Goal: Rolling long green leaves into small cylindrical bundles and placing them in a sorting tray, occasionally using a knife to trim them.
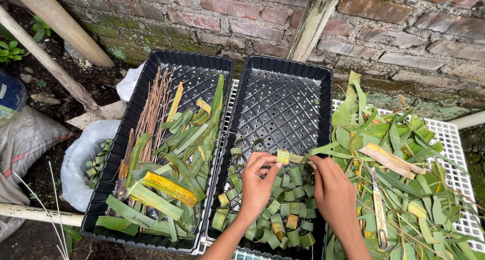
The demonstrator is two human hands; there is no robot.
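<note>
Left hand: my left hand (256,181) pinches a small rolled leaf ring (282,157) between thumb and fingertips, closed on it so the coil cannot spring open.
Right hand: my right hand (331,189) is closed on the long leaf strip (323,150) that trails off the ring toward the leaf pile; I think the fingers grip it, though the hand's back hides the tips.
Leaf ring: held above the near end of the right tray (283,88), just over the finished leaf rings (268,214) heaped there, so a drop would land among them.
Left tray: the left tray (151,83) keeps cut flat leaf pieces (161,189) and thin brown midribs (154,108) apart from the rings.
Leaf pile: uncut green leaves (404,179) lie on the white grid counter (454,138), close beside my right hand for easy reach.
Knife: a knife (379,209) rests on the pile, blade pointing away from me.
White bag: a white bag (83,159) with more rings sits left of the trays.
</note>
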